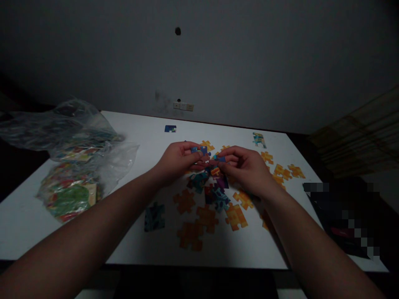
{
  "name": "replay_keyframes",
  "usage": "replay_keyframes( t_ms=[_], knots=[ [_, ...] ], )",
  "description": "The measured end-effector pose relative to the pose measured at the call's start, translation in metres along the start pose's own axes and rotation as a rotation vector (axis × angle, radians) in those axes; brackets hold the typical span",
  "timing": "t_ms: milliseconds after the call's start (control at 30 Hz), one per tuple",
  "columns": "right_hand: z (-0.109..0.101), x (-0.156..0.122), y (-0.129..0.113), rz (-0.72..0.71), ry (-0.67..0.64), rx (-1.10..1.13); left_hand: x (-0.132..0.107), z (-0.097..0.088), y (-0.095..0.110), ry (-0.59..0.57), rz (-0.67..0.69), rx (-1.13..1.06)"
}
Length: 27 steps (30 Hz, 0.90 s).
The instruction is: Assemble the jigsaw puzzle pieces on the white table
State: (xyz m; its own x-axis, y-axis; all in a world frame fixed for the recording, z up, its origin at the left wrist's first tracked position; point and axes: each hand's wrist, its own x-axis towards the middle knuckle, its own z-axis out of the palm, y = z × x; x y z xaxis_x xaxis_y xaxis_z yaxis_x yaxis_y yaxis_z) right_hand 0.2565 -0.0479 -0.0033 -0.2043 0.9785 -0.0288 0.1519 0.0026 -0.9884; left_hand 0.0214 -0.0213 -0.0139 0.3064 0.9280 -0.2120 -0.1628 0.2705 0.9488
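Observation:
Over the middle of a white table (131,249), my left hand (176,160) pinches a blue puzzle piece (201,150) between thumb and fingers. My right hand (246,166) is closed on another small blue piece (220,158), held right beside the first, the two nearly touching. Below the hands lies a loose heap of puzzle pieces (215,195), some orange, some blue and purple. Several orange pieces (193,234) lie scattered toward the near edge.
Clear plastic bags (75,137) with colourful puzzle parts sit at the table's left. A lone dark piece (154,216) lies nearer me, another (170,128) at the far edge, and a light one (258,140) far right. A dark object (343,216) rests at the right edge.

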Motion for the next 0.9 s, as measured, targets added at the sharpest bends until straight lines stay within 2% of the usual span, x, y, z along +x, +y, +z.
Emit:
replay_keyframes(
  t_ms=[167, 900],
  knots=[
    [0.0014, -0.0019, -0.0008, 0.004, -0.029, -0.036, 0.0007, 0.0000, 0.0001, 0.027, -0.001, -0.018],
    [0.0039, -0.0013, -0.0013, 0.029, -0.073, -0.027, -0.0007, 0.0005, -0.0006, 0.004, -0.016, -0.030]
  ],
)
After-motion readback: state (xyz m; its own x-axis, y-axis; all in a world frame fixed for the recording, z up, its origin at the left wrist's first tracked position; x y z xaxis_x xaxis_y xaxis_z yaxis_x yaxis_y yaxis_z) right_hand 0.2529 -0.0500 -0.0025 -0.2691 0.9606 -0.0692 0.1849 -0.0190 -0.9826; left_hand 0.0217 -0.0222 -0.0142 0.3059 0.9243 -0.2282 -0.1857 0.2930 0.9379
